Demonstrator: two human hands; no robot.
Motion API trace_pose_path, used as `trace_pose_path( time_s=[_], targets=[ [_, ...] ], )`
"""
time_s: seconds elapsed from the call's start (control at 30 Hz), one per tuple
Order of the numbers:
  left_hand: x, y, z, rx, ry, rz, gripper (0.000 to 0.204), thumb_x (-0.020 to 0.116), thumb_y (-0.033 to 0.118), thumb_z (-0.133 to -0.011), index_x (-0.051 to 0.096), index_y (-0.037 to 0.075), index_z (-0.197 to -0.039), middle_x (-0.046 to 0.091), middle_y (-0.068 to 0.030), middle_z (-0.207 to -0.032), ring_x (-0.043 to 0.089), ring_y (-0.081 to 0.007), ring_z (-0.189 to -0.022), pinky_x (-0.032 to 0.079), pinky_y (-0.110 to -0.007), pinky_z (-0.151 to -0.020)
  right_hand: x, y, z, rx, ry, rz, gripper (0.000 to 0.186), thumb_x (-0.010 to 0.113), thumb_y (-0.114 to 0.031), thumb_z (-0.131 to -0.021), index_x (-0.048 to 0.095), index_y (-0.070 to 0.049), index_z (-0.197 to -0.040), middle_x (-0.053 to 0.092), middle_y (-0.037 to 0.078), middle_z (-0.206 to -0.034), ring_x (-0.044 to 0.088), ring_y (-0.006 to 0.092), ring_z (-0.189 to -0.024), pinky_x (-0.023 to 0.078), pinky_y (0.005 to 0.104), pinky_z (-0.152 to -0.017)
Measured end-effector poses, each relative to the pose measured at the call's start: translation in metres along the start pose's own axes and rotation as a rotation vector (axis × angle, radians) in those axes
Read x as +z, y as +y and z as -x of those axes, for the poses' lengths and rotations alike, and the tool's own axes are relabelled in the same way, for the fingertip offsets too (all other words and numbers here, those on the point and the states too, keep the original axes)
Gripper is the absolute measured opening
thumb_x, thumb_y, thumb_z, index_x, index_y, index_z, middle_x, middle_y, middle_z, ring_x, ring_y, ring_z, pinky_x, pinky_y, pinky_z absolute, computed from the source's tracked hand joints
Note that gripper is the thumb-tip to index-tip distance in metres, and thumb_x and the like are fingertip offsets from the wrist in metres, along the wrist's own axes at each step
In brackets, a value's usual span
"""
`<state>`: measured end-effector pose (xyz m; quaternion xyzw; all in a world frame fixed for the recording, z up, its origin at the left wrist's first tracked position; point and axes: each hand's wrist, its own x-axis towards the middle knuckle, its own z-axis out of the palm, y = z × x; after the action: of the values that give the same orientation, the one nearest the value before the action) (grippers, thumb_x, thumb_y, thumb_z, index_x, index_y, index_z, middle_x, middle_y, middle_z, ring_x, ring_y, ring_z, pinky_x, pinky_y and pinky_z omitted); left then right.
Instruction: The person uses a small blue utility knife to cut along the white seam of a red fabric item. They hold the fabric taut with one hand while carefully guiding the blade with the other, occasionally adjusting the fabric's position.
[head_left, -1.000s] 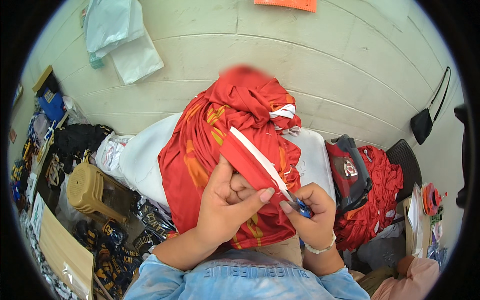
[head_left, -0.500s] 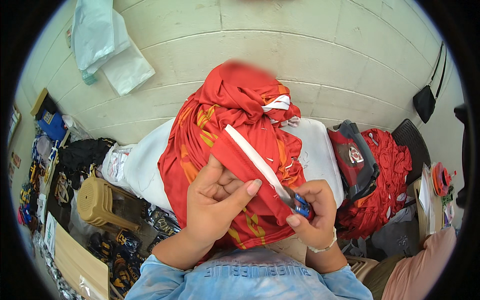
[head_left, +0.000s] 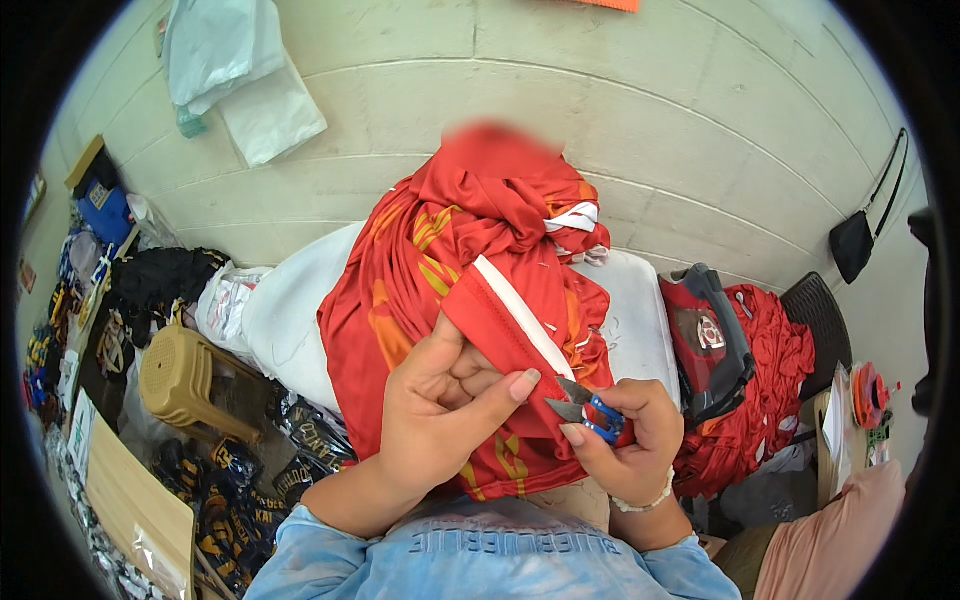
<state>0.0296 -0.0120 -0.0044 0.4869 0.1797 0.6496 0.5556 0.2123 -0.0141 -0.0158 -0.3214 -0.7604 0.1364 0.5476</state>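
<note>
My left hand [head_left: 446,405] pinches a folded red fabric band [head_left: 490,320] with a white strip [head_left: 515,303] along one edge, thumb on the front. My right hand [head_left: 630,445] is closed on small blue-handled thread snips [head_left: 600,414], whose metal blades are spread apart at the band's lower end. A beaded bracelet is on that wrist. Under both hands lies a large heap of red and orange fabric [head_left: 380,280] on a white padded board [head_left: 290,290], its top blurred.
A red-and-grey iron [head_left: 705,340] stands at the right beside more red garments [head_left: 775,370]. At left are a tan stool [head_left: 185,385], dark packaged clothing [head_left: 215,500] and a wooden board [head_left: 135,500]. A person's pink-clad body [head_left: 830,540] is at lower right.
The snips have turned so their spread blades show at the band's edge. Both my hands have shifted slightly right since half a second ago.
</note>
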Motion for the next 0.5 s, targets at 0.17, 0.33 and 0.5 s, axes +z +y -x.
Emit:
trace_pose_path(
  time_s=[0.17, 0.33, 0.5],
  targets=[
    [-0.0007, 0.0014, 0.0022, -0.022, -0.044, -0.076, 0.056, 0.052, -0.011, -0.085, 0.027, -0.006, -0.135, 0.058, -0.0133, -0.111, 0.058, -0.0137, -0.099, 0.046, -0.024, -0.085, 0.0028, -0.0005, -0.0003, -0.025, 0.020, 0.003, 0.036, 0.082, -0.012, -0.064, 0.055, 0.000, -0.085, 0.061, 0.009, -0.067, 0.060, 0.0151, -0.054, 0.046, 0.0237, -0.049],
    [0.0002, -0.0040, 0.0068, -0.008, -0.053, 0.033, 0.059, 0.052, -0.011, -0.084, 0.024, -0.006, -0.137, 0.058, -0.0131, -0.112, 0.058, -0.0130, -0.099, 0.046, -0.023, -0.085, 0.0058, -0.0008, -0.0034, -0.020, 0.006, -0.006, 0.036, 0.082, -0.012, -0.064, 0.055, 0.000, -0.085, 0.061, 0.009, -0.065, 0.059, 0.0152, -0.052, 0.044, 0.0238, -0.047],
    [0.0026, -0.0029, 0.0062, -0.039, -0.057, -0.018, 0.060, 0.051, -0.012, -0.084, 0.022, -0.006, -0.137, 0.057, -0.0131, -0.114, 0.057, -0.0133, -0.101, 0.045, -0.024, -0.086, 0.0043, -0.0008, -0.0072, -0.054, 0.026, -0.007, 0.036, 0.082, -0.013, -0.064, 0.055, 0.000, -0.084, 0.060, 0.009, -0.063, 0.058, 0.0154, -0.051, 0.044, 0.0243, -0.046]
  ],
)
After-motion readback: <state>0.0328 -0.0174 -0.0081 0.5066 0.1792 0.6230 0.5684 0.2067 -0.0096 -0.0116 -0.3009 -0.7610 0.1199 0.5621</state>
